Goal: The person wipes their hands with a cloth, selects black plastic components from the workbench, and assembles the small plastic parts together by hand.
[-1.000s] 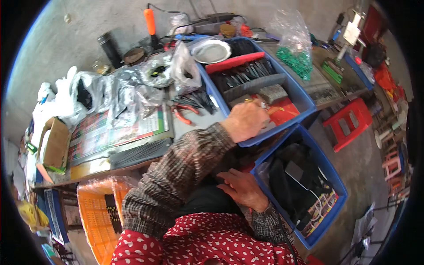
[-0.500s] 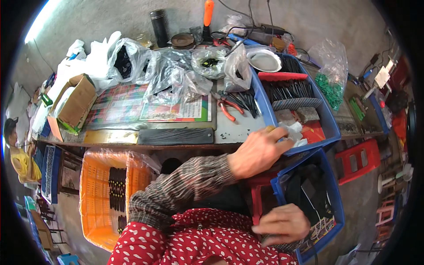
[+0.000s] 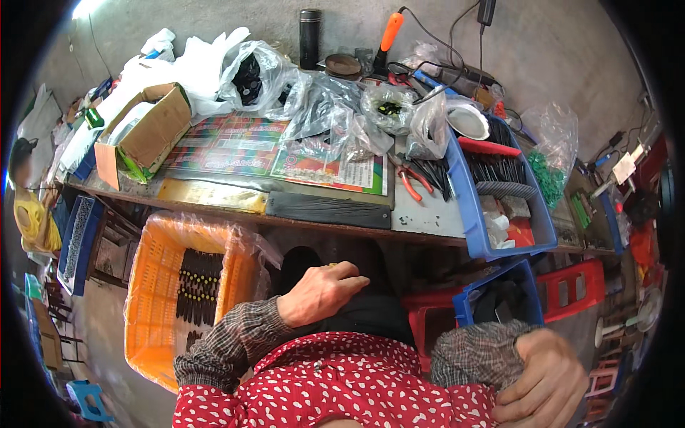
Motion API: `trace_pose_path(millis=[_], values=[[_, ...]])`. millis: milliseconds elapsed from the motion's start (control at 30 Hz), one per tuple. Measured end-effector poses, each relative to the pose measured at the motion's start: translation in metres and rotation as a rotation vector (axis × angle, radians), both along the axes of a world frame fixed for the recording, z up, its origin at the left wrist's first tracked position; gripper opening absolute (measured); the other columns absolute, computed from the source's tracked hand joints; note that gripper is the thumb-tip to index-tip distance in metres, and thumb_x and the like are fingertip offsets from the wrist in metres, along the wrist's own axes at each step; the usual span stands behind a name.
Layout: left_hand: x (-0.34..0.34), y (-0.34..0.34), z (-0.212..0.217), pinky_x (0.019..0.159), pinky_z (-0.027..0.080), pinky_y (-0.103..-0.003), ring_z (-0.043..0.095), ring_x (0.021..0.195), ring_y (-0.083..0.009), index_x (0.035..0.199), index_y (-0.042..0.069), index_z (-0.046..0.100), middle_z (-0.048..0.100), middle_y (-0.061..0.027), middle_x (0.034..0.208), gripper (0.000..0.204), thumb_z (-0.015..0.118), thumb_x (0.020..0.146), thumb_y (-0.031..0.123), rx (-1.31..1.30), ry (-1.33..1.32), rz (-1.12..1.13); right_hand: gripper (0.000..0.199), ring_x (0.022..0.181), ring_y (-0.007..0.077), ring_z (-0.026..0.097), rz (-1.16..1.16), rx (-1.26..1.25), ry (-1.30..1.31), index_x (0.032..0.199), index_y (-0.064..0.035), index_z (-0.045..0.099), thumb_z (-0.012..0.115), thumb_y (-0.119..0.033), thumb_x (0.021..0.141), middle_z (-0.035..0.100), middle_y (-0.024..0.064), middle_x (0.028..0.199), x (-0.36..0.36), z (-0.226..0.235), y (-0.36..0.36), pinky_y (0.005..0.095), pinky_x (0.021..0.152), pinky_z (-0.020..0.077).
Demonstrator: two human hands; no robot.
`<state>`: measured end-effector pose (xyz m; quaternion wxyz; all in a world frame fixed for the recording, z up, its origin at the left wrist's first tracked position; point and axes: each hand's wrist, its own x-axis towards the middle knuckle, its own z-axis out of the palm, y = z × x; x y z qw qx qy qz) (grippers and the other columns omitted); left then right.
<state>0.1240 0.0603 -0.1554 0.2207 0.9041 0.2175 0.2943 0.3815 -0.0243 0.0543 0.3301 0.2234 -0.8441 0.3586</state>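
My left hand (image 3: 325, 292) is over my dark trousers, in front of the table edge. Its fingers are curled and pressed together, and what they hold, if anything, is hidden. A small yellowish patch shows at the fingers. My right hand (image 3: 546, 378) is low at the right, beside my red spotted top, fingers loosely bent and apart, with no object visible in it. Left of my left hand stands an orange basket (image 3: 150, 307) lined with clear plastic, where dark slim pieces with yellow dots (image 3: 198, 285) lie in rows. A blue crate (image 3: 462, 307) with black items sits above my right sleeve.
On the table are a blue bin (image 3: 474, 228) of black slim parts, red-handled pliers (image 3: 410, 184), a black strip (image 3: 328, 209), plastic bags (image 3: 321, 107) and a cardboard box (image 3: 153, 135). A red stool (image 3: 571, 289) stands right. Farther left is another person in yellow (image 3: 34, 221).
My left hand has drawn back from the blue bin, left and down to above my lap. My right hand has moved right, away from the lower crate. The view has shifted too.
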Motion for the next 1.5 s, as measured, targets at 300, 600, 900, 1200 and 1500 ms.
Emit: trace_pose_path(millis=[300,600,900,1200,1500], values=[[-0.064,0.017,-0.002,0.066,0.055,-0.036,0.066,0.080,-0.0290,0.108,0.003,0.067,0.064,-0.0130,0.096,0.031,0.066,0.077,-0.003,-0.053,-0.044,0.164,0.025,0.071,0.0106,0.058,-1.329,-0.505,-0.225,0.102,0.0021,0.067,0.069,-0.007,0.079,0.063,0.0048,0.081,-0.034,-0.058,0.146,0.0249,0.064,0.0462],[-0.099,0.096,0.019,0.064,0.053,-0.036,0.065,0.076,-0.0291,0.105,0.000,0.066,0.064,-0.0141,0.090,0.033,0.064,0.073,-0.008,-0.010,-0.077,0.351,0.040,0.097,0.0355,0.054,-2.047,0.134,-0.713,0.108,-0.0014,0.058,0.075,-0.019,0.077,0.055,0.0154,0.100,-0.011,-0.187,0.210,0.0446,0.079,0.0462],[-0.096,0.157,0.018,0.062,0.052,-0.036,0.064,0.072,-0.0280,0.106,0.001,0.066,0.064,-0.0123,0.086,0.038,0.064,0.070,-0.009,0.076,-0.156,0.363,0.054,0.100,0.0348,0.051,-2.033,-0.021,-0.734,0.118,-0.0018,0.050,0.077,-0.018,0.074,0.053,0.0155,0.106,-0.007,-0.184,0.221,0.0440,0.084,0.0437],[-0.127,0.189,0.013,0.060,0.052,-0.036,0.065,0.071,-0.0284,0.107,0.002,0.065,0.065,-0.0119,0.087,0.038,0.064,0.070,-0.007,0.127,-0.146,0.392,0.043,0.091,0.0343,0.052,-2.131,0.070,-0.723,0.099,0.0021,0.059,0.075,-0.014,0.063,0.052,0.0148,0.093,-0.018,-0.184,0.219,0.0447,0.077,0.0437],[-0.151,0.203,-0.003,0.059,0.051,-0.036,0.064,0.069,-0.0271,0.105,0.003,0.066,0.064,-0.0102,0.086,0.033,0.064,0.074,-0.005,0.174,-0.190,0.468,0.047,0.092,0.0379,0.059,-2.252,0.077,-0.721,0.105,0.0024,0.056,0.072,-0.010,0.062,0.051,0.0161,0.103,-0.041,-0.165,0.212,0.0462,0.073,0.0487]])
